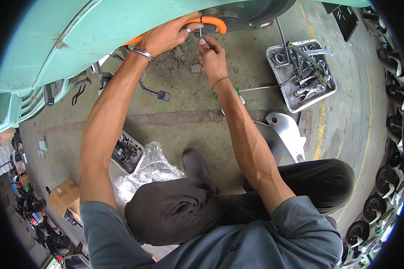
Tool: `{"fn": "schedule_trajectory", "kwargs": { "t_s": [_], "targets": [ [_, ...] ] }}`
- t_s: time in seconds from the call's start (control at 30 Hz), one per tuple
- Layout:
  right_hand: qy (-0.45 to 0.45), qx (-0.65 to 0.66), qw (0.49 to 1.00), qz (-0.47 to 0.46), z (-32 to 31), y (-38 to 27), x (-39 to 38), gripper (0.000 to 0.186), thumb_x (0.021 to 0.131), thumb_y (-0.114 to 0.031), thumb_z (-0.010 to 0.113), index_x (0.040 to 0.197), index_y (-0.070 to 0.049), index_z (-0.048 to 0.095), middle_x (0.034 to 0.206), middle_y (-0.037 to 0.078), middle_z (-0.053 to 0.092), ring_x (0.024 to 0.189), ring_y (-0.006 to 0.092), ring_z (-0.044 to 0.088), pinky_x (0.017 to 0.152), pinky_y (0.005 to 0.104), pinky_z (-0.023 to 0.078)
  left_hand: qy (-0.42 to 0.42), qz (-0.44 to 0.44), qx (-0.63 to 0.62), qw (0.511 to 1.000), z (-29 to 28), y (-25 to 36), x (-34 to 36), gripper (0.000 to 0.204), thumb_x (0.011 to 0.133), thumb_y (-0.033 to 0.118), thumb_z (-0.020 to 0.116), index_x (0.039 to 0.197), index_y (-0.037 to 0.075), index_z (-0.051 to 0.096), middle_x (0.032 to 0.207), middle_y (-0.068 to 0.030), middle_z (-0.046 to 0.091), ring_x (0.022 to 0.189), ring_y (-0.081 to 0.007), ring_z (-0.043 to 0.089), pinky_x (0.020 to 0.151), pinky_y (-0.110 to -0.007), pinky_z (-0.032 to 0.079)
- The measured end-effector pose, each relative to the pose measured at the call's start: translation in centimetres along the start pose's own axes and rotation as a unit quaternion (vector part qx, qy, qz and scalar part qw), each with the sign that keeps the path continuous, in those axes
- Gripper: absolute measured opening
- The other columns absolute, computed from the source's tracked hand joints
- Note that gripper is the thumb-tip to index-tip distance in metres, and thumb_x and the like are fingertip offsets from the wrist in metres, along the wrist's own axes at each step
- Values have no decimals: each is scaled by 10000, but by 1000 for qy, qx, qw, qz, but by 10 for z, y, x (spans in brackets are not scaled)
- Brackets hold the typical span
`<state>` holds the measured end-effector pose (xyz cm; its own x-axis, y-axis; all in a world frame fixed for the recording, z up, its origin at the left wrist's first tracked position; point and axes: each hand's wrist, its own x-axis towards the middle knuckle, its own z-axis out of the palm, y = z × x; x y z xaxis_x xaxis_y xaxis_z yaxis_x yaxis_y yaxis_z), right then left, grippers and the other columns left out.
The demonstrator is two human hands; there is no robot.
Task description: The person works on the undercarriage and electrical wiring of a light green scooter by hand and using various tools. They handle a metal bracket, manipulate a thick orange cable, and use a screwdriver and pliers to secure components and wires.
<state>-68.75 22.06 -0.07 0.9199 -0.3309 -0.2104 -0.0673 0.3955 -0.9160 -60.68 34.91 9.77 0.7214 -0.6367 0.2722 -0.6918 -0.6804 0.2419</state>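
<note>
An orange corrugated tube (214, 22) runs along the lower edge of a light green vehicle body (116, 31), with a narrow black band around it. My left hand (164, 38) is closed at the tube, its thumb and forefinger beside the band; the fingers' far side is hidden. Just below, my right hand (214, 60) pinches a thin strip hanging from the band, which looks like a cable tie (200, 31). Behind my right wrist, partly covered, lies a long-shafted screwdriver (260, 87) with a green handle.
A metal tray (296, 109) of pliers, wrenches and loose parts stands at right. Nearer lie a silver cover (288, 130), a second parts tray (141, 158) and clear plastic wrap (155, 168). A pedal-like part (163, 95) juts out below the vehicle. Wheels line the far right.
</note>
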Motion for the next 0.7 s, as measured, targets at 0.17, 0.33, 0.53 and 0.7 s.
{"fn": "schedule_trajectory", "kwargs": {
  "t_s": [0.17,0.33,0.53,0.7],
  "targets": [
    [-11,-62,998,-6,-7,-8,11,266,957,-175,572,1115,17,663,905,92,682,819,173,596,783,304,462,35,43,10,998,2,1,6,377,910,238,612,1285,208,583,900,-91,668,702,-278,608,629,-414,508],
    [17,-176,980,-88,-1,-7,13,207,948,-147,542,1029,-6,671,894,180,698,805,267,655,772,357,486,101,124,27,987,9,2,3,350,862,202,687,1203,138,636,1197,-60,645,1024,-319,631,848,-414,538],
    [30,-100,992,-67,11,-19,-13,216,938,-131,504,965,26,650,786,143,649,703,243,602,714,380,473,86,233,99,964,-4,-6,2,469,809,87,671,1269,78,579,1283,-59,587,1090,-273,591,909,-382,541],
    [17,-102,990,-97,4,-32,-23,236,926,-118,470,933,51,635,705,106,580,651,193,529,658,368,442,25,263,211,941,-6,-6,8,498,806,54,644,1293,42,542,1305,-60,566,1118,-226,575,963,-342,520]
  ]
}}
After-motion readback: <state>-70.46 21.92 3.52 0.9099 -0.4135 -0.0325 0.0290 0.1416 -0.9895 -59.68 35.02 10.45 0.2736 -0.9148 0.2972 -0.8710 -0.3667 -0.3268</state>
